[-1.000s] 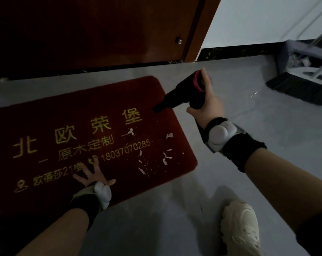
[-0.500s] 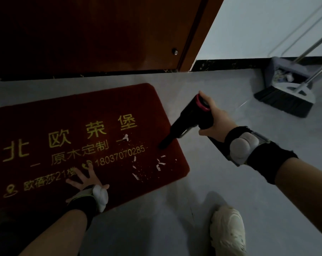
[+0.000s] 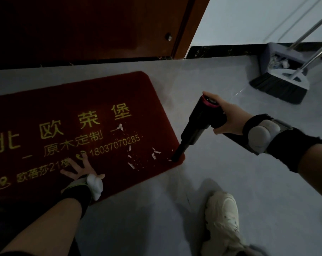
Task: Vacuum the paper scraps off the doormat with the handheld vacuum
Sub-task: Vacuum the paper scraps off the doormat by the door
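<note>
- the left hand [image 3: 79, 169] lies flat on the near edge of the doormat [image 3: 45, 108], fingers spread wide and straight, pressing the pile down; a black wrist strap with a white puck sits just behind it.
- the doormat is dark red with yellow printed characters and a phone number, lying on the grey floor [image 3: 193, 80] in front of a brown door [image 3: 82, 24], which is at twelve o'clock from the left hand.
- the paper scraps [image 3: 154, 154] are small white bits scattered over the mat's near right corner, at about two o'clock from the left hand; one larger scrap [image 3: 119, 127] lies further up, by the end of the printed line.
- the handheld vacuum [image 3: 197, 126] is black with a red ring at its rear end, tilted so its narrow nozzle points down toward seven o'clock; the nozzle tip rests on the right corner of the mat, just beside the nearest scraps.
- the right hand [image 3: 228, 117] grips the vacuum's handle with fingers curled round it, thumb up along the rear; a black strap with a grey puck wraps the wrist.
- a pale shoe [image 3: 223, 218] stands on the floor at six o'clock from the right hand.
- a broom [image 3: 280, 85] and a dustpan [image 3: 278, 58] lean by the wall at one o'clock from the right hand, well apart from the mat.
</note>
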`<act>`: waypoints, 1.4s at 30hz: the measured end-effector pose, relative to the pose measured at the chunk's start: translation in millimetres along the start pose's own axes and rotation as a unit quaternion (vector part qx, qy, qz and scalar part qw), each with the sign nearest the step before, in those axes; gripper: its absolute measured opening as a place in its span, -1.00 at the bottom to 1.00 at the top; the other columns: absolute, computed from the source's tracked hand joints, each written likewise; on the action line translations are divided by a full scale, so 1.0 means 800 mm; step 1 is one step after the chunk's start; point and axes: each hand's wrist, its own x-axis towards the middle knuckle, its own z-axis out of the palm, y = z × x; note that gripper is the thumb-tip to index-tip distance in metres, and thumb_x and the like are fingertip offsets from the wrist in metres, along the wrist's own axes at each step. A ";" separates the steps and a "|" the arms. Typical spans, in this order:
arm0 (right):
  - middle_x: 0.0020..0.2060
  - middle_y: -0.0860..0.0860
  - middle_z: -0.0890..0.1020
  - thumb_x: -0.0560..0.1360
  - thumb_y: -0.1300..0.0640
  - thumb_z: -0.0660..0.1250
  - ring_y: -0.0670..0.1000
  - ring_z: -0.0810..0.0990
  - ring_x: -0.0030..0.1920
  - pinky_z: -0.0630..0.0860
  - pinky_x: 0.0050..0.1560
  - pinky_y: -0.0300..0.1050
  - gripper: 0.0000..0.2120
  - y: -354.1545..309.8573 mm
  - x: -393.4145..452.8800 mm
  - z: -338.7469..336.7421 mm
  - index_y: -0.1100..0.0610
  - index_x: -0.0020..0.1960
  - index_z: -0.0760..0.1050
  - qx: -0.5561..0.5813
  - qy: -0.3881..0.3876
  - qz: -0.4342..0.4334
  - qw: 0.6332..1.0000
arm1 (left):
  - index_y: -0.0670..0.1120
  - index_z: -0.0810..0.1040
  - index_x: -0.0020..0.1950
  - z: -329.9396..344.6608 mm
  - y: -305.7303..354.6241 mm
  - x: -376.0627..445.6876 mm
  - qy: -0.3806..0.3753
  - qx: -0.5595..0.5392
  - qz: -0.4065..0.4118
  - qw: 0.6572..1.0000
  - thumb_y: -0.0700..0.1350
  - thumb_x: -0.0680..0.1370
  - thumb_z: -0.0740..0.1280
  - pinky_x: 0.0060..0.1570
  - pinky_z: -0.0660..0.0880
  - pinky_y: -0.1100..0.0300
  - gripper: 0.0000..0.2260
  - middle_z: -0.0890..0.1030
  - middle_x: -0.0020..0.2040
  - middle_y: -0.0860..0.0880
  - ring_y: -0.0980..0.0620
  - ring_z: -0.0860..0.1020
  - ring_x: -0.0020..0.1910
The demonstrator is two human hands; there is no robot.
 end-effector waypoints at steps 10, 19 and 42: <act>0.35 0.04 0.39 0.23 0.38 0.50 0.16 0.47 0.25 0.49 0.17 0.19 0.10 0.029 -0.005 0.006 -0.33 0.44 -0.03 0.081 0.140 -0.003 0.987 | 0.06 -0.34 0.51 -0.003 -0.004 0.007 -0.008 0.024 0.000 1.000 0.20 0.37 0.45 0.39 -0.14 -0.31 0.07 -0.34 0.49 -0.24 -0.34 -0.25 0.47; 0.29 -0.05 0.40 0.22 0.36 0.49 0.10 0.47 0.23 0.49 0.17 0.18 0.08 0.048 -0.044 0.033 -0.31 0.44 0.00 0.111 0.137 0.009 0.984 | 0.09 -0.29 0.52 0.002 -0.003 -0.004 0.014 0.006 0.004 1.000 0.16 0.36 0.47 0.40 -0.14 -0.29 0.05 -0.33 0.50 -0.22 -0.35 -0.24 0.47; 0.27 -0.06 0.38 0.29 0.43 0.50 -0.04 0.52 0.12 0.47 -0.06 -0.49 0.01 0.106 -0.086 0.094 -0.11 0.48 0.02 0.208 0.135 0.048 0.968 | 0.07 -0.15 0.55 0.005 0.000 -0.004 0.035 -0.015 -0.009 0.999 0.11 0.35 0.50 0.41 -0.15 -0.25 0.01 -0.31 0.51 -0.21 -0.32 -0.22 0.48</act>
